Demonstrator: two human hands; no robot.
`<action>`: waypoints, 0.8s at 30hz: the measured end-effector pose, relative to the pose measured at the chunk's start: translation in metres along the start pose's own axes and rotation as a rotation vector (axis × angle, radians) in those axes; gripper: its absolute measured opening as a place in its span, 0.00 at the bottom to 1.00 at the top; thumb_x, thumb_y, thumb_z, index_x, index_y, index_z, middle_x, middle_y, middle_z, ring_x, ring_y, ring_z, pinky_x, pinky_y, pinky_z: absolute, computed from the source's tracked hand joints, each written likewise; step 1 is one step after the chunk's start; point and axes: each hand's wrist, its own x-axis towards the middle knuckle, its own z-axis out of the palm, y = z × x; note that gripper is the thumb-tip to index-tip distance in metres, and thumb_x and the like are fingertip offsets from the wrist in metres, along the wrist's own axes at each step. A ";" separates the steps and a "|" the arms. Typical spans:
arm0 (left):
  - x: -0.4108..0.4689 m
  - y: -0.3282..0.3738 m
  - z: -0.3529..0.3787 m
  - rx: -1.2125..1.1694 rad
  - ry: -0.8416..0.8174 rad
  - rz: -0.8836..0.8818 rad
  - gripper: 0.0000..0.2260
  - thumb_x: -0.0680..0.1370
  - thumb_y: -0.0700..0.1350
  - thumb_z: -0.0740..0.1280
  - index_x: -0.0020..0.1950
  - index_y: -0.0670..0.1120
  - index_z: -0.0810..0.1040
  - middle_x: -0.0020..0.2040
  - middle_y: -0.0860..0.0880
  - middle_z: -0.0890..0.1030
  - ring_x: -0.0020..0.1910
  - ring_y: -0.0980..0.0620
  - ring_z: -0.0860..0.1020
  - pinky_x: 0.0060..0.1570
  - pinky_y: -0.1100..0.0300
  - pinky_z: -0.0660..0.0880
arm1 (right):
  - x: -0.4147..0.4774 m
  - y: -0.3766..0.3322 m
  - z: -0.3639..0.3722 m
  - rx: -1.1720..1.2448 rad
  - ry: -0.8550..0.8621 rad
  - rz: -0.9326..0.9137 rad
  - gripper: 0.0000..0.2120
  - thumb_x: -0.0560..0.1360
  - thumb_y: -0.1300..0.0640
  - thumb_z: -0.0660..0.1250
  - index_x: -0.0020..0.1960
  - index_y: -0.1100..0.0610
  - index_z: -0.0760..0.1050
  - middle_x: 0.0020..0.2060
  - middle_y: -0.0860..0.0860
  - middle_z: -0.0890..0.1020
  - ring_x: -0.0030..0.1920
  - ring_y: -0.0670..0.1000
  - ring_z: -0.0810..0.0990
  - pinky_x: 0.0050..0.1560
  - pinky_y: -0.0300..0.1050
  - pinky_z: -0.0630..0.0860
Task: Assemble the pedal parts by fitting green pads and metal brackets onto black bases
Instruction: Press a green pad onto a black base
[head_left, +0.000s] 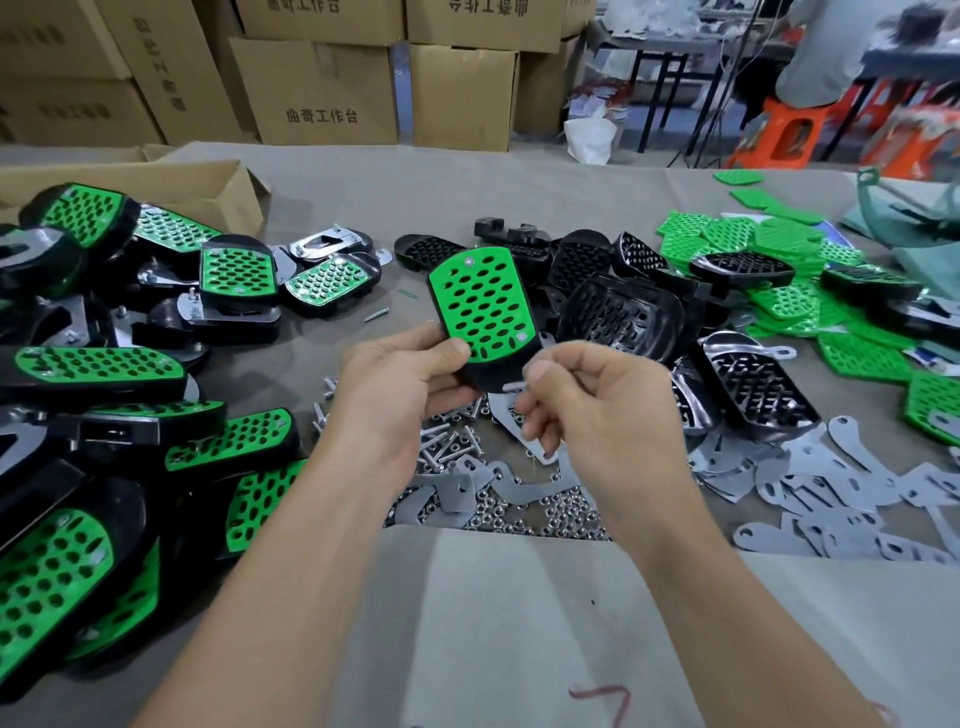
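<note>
Left hand (410, 384): fingers grip the pedal (480, 306); its bottom is hidden.
Right hand (597, 410): fingers curled; too blurry to tell if holding anything.

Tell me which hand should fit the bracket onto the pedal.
Probably right: the right hand pinches the bracket at the lower end of the pedal; the left hand is busy gripping the pedal.

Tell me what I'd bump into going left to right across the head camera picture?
Pile of finished pedals → left hand → the pedal it holds → metal bracket → right hand pinching it → empty black bases → loose green pads.
</note>
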 end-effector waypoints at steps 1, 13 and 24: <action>0.000 -0.002 0.001 0.014 -0.019 0.001 0.11 0.79 0.32 0.66 0.51 0.45 0.85 0.46 0.46 0.88 0.43 0.49 0.88 0.40 0.59 0.83 | 0.000 -0.004 -0.002 0.114 -0.014 0.001 0.12 0.79 0.66 0.67 0.39 0.56 0.81 0.30 0.54 0.83 0.27 0.50 0.79 0.27 0.39 0.73; -0.009 -0.015 0.016 0.050 -0.092 0.059 0.09 0.78 0.31 0.69 0.53 0.40 0.86 0.46 0.43 0.88 0.40 0.49 0.87 0.38 0.61 0.82 | 0.003 -0.004 -0.008 0.237 0.015 0.030 0.10 0.79 0.68 0.68 0.41 0.61 0.82 0.30 0.58 0.83 0.27 0.53 0.81 0.31 0.41 0.79; -0.012 -0.019 0.020 0.112 -0.077 0.179 0.12 0.75 0.28 0.71 0.49 0.42 0.89 0.52 0.47 0.88 0.43 0.47 0.87 0.40 0.55 0.83 | 0.005 0.001 -0.007 0.150 0.080 -0.001 0.12 0.78 0.69 0.69 0.38 0.59 0.83 0.29 0.58 0.83 0.27 0.54 0.82 0.30 0.43 0.80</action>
